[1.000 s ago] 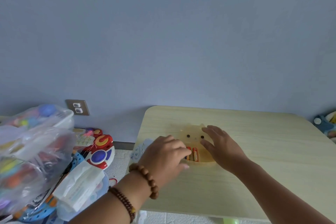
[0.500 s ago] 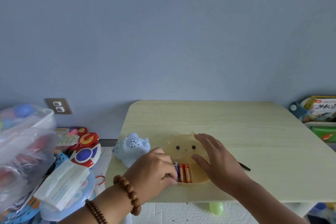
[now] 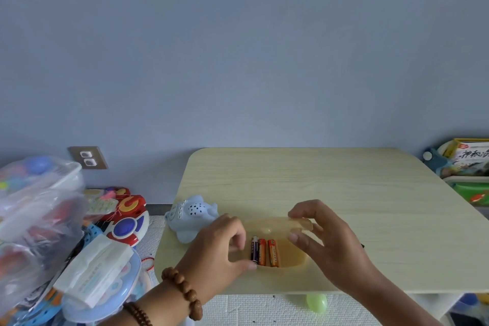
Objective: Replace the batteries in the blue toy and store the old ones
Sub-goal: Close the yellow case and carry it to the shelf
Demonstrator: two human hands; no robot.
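The pale blue toy (image 3: 191, 216) lies near the left edge of the light wooden table (image 3: 344, 188). To its right stands a shallow yellow translucent box (image 3: 294, 262) with three batteries (image 3: 264, 252) side by side in it, one dark and two orange. My left hand (image 3: 219, 246) curls round the box's left side, thumb at the front rim. My right hand (image 3: 322, 241) pinches the yellow lid (image 3: 275, 225) and holds it tilted up above the back of the box.
A small dark tip (image 3: 362, 245) shows on the table behind my right hand. Plastic bags and bright toys (image 3: 79, 233) crowd the floor on the left. Books and a green bin (image 3: 468, 167) stand at the right. A green egg (image 3: 316, 303) lies under the table's front edge.
The lid with the face lay flat on the box; my right hand has now raised it, baring the batteries. My left hand has shifted to the box's left side.
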